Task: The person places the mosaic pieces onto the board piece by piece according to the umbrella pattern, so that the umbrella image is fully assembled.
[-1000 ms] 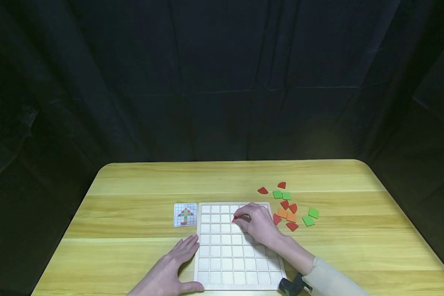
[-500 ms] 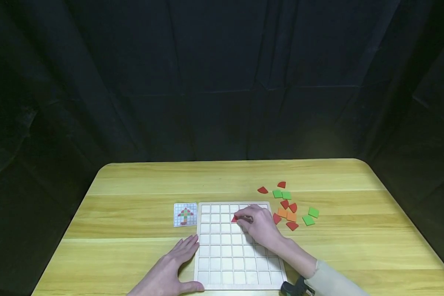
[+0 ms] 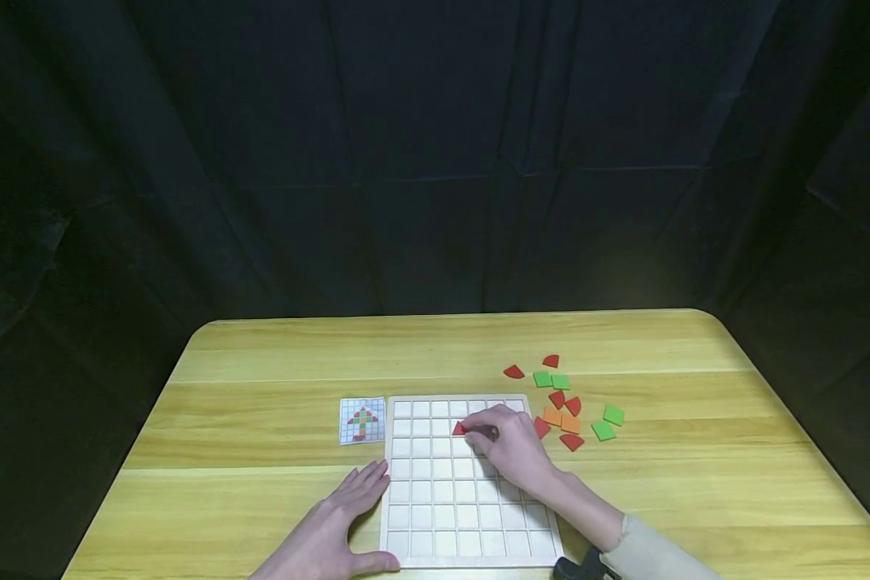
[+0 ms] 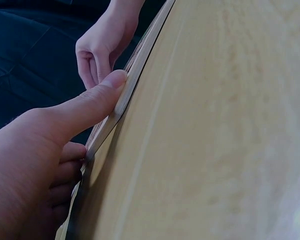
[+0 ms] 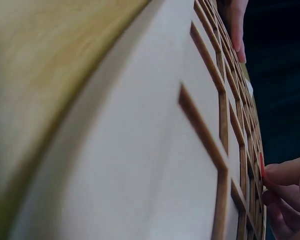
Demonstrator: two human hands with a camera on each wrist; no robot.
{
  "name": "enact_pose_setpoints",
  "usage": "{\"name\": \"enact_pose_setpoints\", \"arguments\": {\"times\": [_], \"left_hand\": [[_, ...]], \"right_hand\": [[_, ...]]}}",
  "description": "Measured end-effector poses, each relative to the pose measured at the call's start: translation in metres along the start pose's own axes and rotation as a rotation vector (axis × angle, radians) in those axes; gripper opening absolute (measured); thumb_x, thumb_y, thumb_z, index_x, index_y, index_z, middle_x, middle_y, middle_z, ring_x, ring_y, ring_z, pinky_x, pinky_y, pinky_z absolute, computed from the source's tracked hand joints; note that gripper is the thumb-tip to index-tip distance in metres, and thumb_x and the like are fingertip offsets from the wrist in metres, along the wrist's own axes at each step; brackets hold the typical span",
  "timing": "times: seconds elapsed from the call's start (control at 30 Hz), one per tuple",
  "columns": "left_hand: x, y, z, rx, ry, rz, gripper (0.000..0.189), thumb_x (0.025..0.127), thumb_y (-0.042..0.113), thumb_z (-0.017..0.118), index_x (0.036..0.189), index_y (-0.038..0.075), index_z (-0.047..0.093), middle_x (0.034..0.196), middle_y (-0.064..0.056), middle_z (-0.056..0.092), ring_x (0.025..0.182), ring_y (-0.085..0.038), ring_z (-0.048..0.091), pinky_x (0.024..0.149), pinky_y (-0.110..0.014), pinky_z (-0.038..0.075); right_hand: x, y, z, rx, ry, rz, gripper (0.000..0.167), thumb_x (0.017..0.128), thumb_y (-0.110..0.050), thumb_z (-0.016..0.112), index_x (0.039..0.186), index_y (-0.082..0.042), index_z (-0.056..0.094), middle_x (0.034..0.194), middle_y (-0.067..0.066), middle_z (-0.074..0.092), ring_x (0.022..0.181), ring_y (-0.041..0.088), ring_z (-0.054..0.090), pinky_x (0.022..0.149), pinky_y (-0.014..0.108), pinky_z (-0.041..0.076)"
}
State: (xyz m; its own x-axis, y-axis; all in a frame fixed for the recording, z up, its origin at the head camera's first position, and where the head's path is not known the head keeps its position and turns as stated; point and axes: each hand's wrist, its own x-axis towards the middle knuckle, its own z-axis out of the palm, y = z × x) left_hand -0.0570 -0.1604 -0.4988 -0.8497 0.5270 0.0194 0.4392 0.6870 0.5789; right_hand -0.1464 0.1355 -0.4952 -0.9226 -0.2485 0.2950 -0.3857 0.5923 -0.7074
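A white square grid board (image 3: 444, 516) lies on the wooden table. My right hand (image 3: 509, 441) is over its upper part, thumb and finger pinching a red quarter-circle tile (image 3: 458, 428) low in a cell of the second row. The right wrist view has the thumb up against that thin red tile (image 5: 262, 165) at board level. Along the board's left edge rests my left hand (image 3: 350, 509), fingers extended. Its thumb (image 4: 97, 102) presses the board's rim near a corner in the left wrist view. The right hand covers some cells.
A small pattern card (image 3: 362, 420) with a red, green and orange arrow-like figure lies left of the board. Right of the board are scattered red quarter-circle tiles (image 3: 571, 442), green square tiles (image 3: 604, 431) and orange tiles (image 3: 570, 424). A dark curtain (image 3: 435, 161) hangs behind the table.
My right hand has shifted slightly to the right, and more of the red tile shows at its fingertips. The left hand stays in place on the board's edge.
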Motion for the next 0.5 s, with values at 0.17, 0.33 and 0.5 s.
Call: {"name": "enact_pose_setpoints", "arguments": {"times": [0.17,0.33,0.5], "left_hand": [[0.001,0.0,0.0,0.005,-0.006,-0.012,0.102,0.078,0.071,0.067,0.152,0.006,0.042,0.163,-0.006,0.032,0.148,-0.036,0.03,0.116,-0.055,0.032],[0.002,0.0,-0.001,0.008,-0.01,-0.011,0.103,0.077,0.071,0.068,0.152,0.005,0.04,0.163,-0.006,0.031,0.148,-0.036,0.03,0.117,-0.055,0.031],[0.001,0.0,0.0,0.006,0.006,0.006,0.102,0.078,0.07,0.068,0.151,0.004,0.041,0.162,-0.007,0.033,0.147,-0.038,0.031,0.115,-0.056,0.033]], "right_hand": [[-0.002,-0.001,-0.001,-0.006,0.02,-0.024,0.015,0.08,-0.002,0.081,0.093,-0.01,0.079,0.091,0.0,0.076,0.083,0.014,0.069,0.071,0.022,0.057],[-0.005,-0.001,-0.003,-0.001,0.03,-0.044,0.015,0.079,-0.002,0.081,0.092,-0.01,0.079,0.09,0.0,0.076,0.082,0.013,0.069,0.071,0.022,0.058],[-0.012,0.005,-0.007,-0.008,0.054,-0.067,0.017,0.078,-0.003,0.082,0.092,-0.013,0.079,0.09,-0.004,0.075,0.082,0.01,0.069,0.07,0.023,0.058]]}}
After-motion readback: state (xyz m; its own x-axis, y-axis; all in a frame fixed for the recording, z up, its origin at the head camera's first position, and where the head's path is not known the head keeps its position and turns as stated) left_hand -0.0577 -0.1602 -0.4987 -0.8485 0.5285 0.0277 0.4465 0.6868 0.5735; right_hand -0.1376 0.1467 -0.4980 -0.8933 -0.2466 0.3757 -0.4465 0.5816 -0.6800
